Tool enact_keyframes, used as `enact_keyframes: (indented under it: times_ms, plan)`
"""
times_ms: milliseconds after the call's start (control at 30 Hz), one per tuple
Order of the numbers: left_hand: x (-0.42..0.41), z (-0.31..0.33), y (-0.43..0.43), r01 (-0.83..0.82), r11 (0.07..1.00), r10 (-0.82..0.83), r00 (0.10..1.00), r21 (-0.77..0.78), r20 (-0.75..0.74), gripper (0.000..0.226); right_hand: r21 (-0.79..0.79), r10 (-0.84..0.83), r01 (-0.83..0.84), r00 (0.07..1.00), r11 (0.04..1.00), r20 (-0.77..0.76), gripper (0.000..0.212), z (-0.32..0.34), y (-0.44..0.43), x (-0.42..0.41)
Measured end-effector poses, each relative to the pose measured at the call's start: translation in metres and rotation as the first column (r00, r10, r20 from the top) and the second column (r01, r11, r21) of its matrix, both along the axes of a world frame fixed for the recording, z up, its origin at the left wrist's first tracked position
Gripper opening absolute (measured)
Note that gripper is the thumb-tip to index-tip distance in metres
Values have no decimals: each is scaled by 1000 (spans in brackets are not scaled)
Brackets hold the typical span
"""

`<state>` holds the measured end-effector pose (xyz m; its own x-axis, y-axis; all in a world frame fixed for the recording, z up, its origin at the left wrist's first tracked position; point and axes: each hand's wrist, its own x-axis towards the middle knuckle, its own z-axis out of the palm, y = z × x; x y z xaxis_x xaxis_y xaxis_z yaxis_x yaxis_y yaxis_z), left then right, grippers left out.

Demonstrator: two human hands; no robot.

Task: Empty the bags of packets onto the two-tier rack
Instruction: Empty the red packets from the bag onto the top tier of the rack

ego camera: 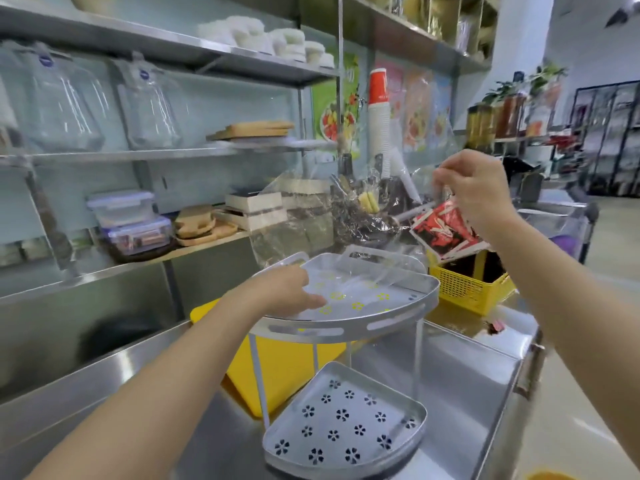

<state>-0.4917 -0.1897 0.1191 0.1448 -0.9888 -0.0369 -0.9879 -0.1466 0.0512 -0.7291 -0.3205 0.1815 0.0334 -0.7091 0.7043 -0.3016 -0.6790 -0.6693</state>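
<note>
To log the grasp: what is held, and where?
The right hand pinches the clear bag of red packets by its upper edge; the left hand touches its lower part.

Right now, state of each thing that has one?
clear bag: lifted, held over the top tier
red packets: inside the bag, by its raised end
top tier: no packets yet
bottom tier: no packets yet
right hand: pinching the bag
left hand: on the top tier, fingers on the plastic
</note>
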Motion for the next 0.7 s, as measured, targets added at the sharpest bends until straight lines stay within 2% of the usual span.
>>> enact_keyframes:
  times_ms: [67, 167, 267, 300, 367, 400, 467, 533, 567, 600, 633, 700]
  plan:
    - [-4, -6, 1, 41, 996, -37, 998, 73, -46, 48, -36, 19, -20, 999, 999, -39, 9, 6, 0, -3]
    - [-15, -16, -2, 71, 996, -62, 987, 53, -150, 38, -104, -4, -10, 992, 995, -128, 12, 19, 6, -5]
    - [-32, -22, -4, 134, 990, -108, 917, 42, -383, 38, -191, -62, 8, 959, 982, -276, 13, 37, 16, -3]
    - [-39, -20, -3, 151, 988, -133, 915, 19, -380, 42, -202, -69, 4, 945, 979, -318, 13, 42, 17, -3]
    - [-46, -11, -2, 192, 966, -222, 959, -175, -177, 38, -200, -67, -13, 918, 980, -390, 15, 48, 19, -2]
    - [-47, -3, -1, 211, 914, -254, 964, -346, -82, 32, -194, -65, -20, 902, 981, -427, 15, 48, 21, -1]
    - [-48, 19, 4, 185, 684, -303, 952, -706, -44, 26, -182, -58, -35, 875, 983, -481, 15, 45, 20, 0]
    - [-43, 42, 4, 103, 416, -370, 927, -903, -65, 21, -155, -36, -51, 860, 987, -509, 15, 40, 19, 1]
    - [-39, 52, 2, 83, 348, -391, 918, -934, -64, 23, -138, -21, -61, 852, 989, -524, 15, 36, 20, 1]
    - [-36, 61, 0, 73, 332, -404, 912, -941, -72, 32, -122, -7, -70, 843, 990, -538, 17, 33, 19, 2]
    - [-33, 69, -3, 72, 366, -412, 906, -928, -92, 44, -113, 1, -75, 836, 991, -548, 19, 31, 17, 2]
    - [-33, 82, -11, 91, 487, -420, 896, -869, -142, 69, -115, 16, -95, 834, 989, -551, 22, 28, 16, 4]
